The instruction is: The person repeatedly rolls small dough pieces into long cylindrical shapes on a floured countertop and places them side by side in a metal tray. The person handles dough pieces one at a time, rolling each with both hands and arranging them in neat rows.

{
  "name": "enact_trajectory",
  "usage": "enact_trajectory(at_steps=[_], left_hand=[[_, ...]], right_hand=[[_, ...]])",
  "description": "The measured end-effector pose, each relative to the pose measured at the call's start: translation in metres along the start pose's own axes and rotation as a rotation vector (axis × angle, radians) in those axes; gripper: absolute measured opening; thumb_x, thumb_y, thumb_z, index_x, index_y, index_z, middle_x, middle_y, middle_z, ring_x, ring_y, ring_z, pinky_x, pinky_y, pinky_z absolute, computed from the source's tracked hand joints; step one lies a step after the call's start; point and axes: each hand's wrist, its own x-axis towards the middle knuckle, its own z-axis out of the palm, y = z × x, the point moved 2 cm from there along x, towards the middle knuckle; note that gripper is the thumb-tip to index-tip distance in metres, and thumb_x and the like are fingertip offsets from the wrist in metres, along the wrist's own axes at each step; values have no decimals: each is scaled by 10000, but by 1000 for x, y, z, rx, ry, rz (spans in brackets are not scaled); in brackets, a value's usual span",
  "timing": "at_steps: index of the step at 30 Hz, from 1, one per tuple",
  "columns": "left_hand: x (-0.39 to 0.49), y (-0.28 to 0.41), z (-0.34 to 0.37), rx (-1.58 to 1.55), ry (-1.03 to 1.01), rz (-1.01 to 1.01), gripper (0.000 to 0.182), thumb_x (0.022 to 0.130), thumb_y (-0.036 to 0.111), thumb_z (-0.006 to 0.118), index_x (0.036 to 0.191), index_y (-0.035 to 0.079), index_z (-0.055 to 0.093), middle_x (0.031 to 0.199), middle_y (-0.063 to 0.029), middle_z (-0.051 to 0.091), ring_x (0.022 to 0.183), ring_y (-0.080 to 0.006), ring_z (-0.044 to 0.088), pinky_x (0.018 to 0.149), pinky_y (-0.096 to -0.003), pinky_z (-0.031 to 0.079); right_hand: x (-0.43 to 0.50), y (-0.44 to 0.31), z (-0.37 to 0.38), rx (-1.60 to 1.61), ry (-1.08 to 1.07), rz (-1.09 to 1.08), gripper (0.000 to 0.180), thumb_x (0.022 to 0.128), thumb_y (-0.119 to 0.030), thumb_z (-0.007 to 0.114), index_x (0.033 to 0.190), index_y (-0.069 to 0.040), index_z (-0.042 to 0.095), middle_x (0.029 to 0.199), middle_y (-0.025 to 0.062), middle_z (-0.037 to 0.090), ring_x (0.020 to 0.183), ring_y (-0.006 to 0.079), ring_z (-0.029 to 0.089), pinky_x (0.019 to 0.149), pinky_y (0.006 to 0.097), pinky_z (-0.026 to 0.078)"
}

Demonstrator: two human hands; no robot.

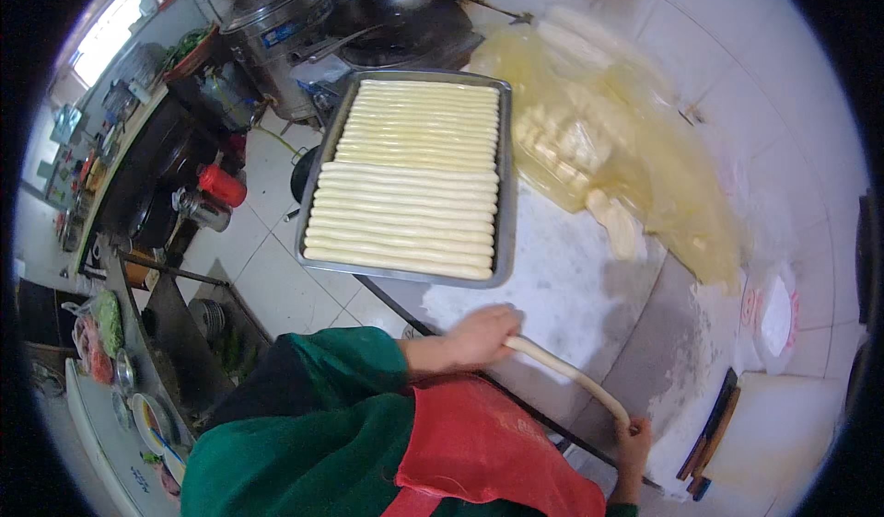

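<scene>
A long dough rope (570, 374) stretches between my two hands above the near edge of the floured worktop. Its one end is in my left hand (487, 336), close to the tray; my right hand (633, 432) grips the other end, its fingers partly hidden. Beyond my left hand, a rectangular metal tray (511, 192) holds several dough strips (404, 216) laid side by side, the farther ones glossier. A flattened dough piece (613, 225) lies on the flour, partly beside a yellow plastic sheet (621, 123) that covers more dough.
A black wok (407, 16) and a lidded metal pot (280, 27) stand past the tray. On the right are a white board (773, 434), dark-handled tools (711, 427) and a white plastic bag (777, 317). Bowls (148, 420) sit on a counter at left.
</scene>
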Motion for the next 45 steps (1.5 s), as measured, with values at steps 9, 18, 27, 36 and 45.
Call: enact_trajectory(at_steps=[9,18,27,36,45], left_hand=[[56,-45,-163,-899,586,-160,382,889,172,660,1207,43,493,722,-56,622,580,-121,593,517,-268,499],[-41,-173,-312,113,519,-605,187,877,204,671,929,41,595,747,-61,614,658,-177,606,602,-317,491],[-28,-177,-312,527,195,-357,246,833,79,591,1074,40,622,1028,-137,630,963,-334,594,863,-438,456],[31,-102,-258,431,180,-273,381,796,161,641,1155,47,580,1129,-125,602,1049,-323,548,947,-439,393],[-48,-160,-266,670,392,-277,321,882,179,598,1181,66,566,1091,-136,615,1034,-316,570,929,-444,410]], right_hand=[[98,-279,91,400,31,-355,410,945,-162,532,1333,-59,451,830,67,629,641,145,617,570,275,525],[136,-416,284,424,-580,-120,353,913,-275,603,1182,-54,550,1058,125,628,681,198,651,550,315,527],[158,-438,296,-470,-204,-1157,208,831,-154,565,981,-45,661,987,154,641,910,329,611,788,382,496],[84,-453,336,-657,-185,-1217,158,878,-124,527,921,-90,675,943,108,654,915,307,616,761,416,489],[103,-419,281,-190,-128,-1285,118,804,-105,617,897,-66,679,868,138,666,811,336,629,703,443,491]])
